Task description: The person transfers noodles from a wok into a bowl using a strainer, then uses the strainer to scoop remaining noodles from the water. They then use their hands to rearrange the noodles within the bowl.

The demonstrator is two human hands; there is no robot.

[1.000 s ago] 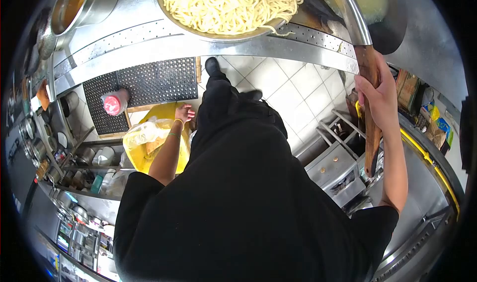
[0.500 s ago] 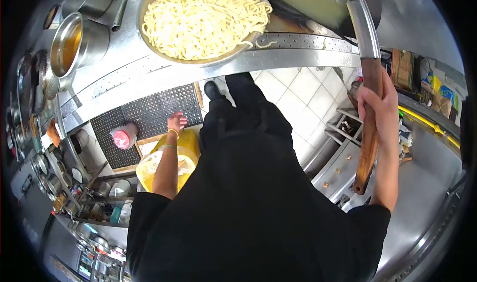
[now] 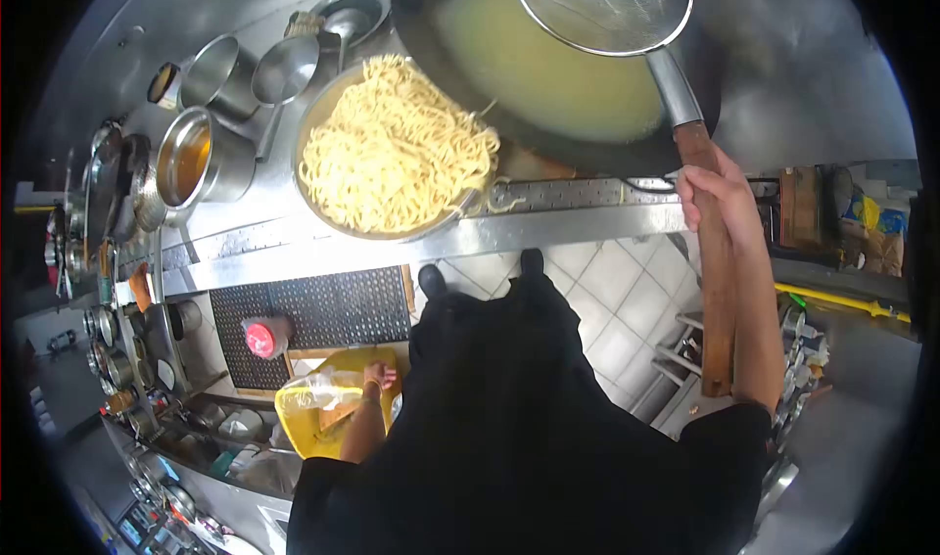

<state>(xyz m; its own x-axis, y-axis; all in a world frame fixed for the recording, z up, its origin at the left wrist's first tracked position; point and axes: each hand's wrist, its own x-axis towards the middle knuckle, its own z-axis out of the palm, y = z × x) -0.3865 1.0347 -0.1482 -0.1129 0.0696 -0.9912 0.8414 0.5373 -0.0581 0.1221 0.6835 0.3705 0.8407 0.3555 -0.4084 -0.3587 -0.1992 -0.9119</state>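
Note:
My right hand (image 3: 713, 195) grips the long wooden handle (image 3: 717, 291) of a round mesh strainer (image 3: 602, 7). The strainer hangs above a dark wok (image 3: 548, 75) filled with cloudy yellowish liquid. Just left of the wok, a wide metal bowl (image 3: 323, 212) heaped with pale noodles (image 3: 397, 154) rests on the steel counter edge. My left hand (image 3: 380, 377) hangs low by my hip, holding nothing, just above a yellow bin (image 3: 304, 428) with a clear plastic bag in it.
A steel pot of orange liquid (image 3: 186, 159) and several metal pots and ladles (image 3: 284, 66) stand left of the bowl. A black floor mat (image 3: 323, 305) and a red-lidded container (image 3: 262, 338) lie below. Shelves of utensils (image 3: 117, 359) line the left.
The view has tilted up, bringing the wok and strainer head fully into sight. My right hand kept its grip on the handle. My left hand stayed low by the yellow bin.

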